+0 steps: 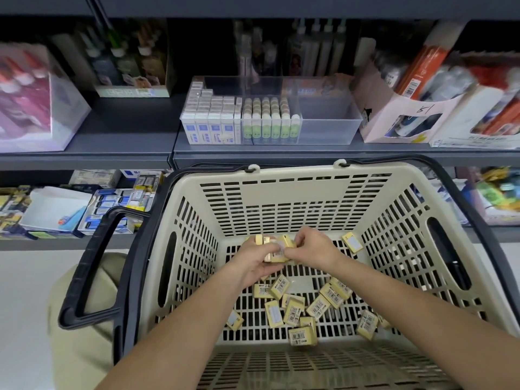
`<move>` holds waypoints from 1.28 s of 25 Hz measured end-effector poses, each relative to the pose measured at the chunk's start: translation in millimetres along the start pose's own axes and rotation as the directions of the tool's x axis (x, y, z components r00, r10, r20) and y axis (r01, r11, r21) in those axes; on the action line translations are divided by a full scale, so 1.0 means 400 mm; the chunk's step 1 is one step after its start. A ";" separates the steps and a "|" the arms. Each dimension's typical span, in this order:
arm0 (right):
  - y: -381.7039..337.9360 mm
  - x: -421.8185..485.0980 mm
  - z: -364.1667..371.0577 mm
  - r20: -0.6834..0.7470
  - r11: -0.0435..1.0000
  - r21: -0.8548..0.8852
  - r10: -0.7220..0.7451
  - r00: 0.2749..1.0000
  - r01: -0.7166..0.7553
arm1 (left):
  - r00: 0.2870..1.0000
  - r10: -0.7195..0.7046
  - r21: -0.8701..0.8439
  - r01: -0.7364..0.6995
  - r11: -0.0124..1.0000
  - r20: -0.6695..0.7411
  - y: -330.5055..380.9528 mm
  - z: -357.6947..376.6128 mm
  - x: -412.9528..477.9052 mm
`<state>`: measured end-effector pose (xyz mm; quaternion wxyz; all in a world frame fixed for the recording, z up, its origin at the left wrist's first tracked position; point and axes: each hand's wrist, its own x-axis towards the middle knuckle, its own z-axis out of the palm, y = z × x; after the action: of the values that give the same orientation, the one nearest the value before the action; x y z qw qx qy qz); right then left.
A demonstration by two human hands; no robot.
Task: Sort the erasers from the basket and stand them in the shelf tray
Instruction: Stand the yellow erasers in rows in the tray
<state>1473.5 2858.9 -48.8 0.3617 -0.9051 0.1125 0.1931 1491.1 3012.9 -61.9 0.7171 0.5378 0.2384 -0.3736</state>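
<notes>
Fingers (268, 267) of the L hand (251, 260) are curled round an eraser stack (278, 250), several small yellow blocks pressed side by side, gripped from below and from the left. R hand (313, 244) meets it from the opposite side, w/ its fingertips (295, 238) bent down and pinching the top edge of the same stack. Both hands are low inside the basket (292, 190), near the far wall, just above the slotted btm.

Loose erasers (292, 308) lie scattered flat or tilted on the basket floor, mostly center and R, barcodes up on many. One lone eraser (352, 242) leans in the far R corner against the wall. Basket is beige plastic w/ black handles; one handle (84, 266) hangs folded down on the L.

Behind and above the basket, on the grey shelf (126, 128), sits the shelf tray (329, 122), clear plastic w/ dividers. L section holds upright white erasers w/ blue labels (208, 130); middle section holds upright green-labelled pieces (267, 128), exact type unclear. No yellow erasers show in the tray's R section.

Pink cardboard display box (394, 114) stands just R of the tray. Other stock on both shelves is too blurred to name.
</notes>
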 end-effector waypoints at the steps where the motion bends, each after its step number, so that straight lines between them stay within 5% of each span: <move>1: -0.010 -0.004 -0.002 -0.031 0.999 0.012 -0.030 0.999 0.030 | 0.999 0.022 -0.072 -0.020 0.997 0.028 0.008 0.008 -0.005; 3: -0.024 -0.012 -0.011 -0.072 0.995 -0.001 -0.099 0.992 0.100 | 0.993 0.076 -0.161 -0.062 0.985 0.086 0.018 0.016 -0.013; 6: -0.041 -0.028 -0.040 -0.046 0.981 -0.013 -0.193 0.980 0.192 | 0.978 0.139 -0.075 -0.129 0.989 0.153 0.030 0.030 -0.028; 12: -0.090 -0.044 -0.154 0.044 0.924 0.337 -0.209 0.977 0.182 | 0.948 0.240 -0.127 -0.217 0.968 0.209 0.114 0.053 -0.072; 19: -0.141 -0.053 -0.292 -0.024 0.811 0.539 -0.255 0.967 0.227 | 0.897 0.410 -0.116 -0.395 0.911 0.165 0.261 0.087 -0.137; 26: -0.228 -0.011 -0.421 -0.231 0.799 0.440 -0.341 0.911 0.410 | 0.800 0.589 -0.005 -0.592 0.806 0.114 0.379 0.127 -0.136; 32: -0.283 0.072 -0.497 -0.432 0.824 0.350 -0.280 0.857 0.446 | 0.817 0.563 -0.004 -0.567 0.824 0.125 0.398 0.125 -0.090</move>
<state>1591.5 2799.0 140.0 0.5592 -0.8241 0.0401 -0.0811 1592.3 2998.1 74.8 0.7998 0.5724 0.0181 -0.1800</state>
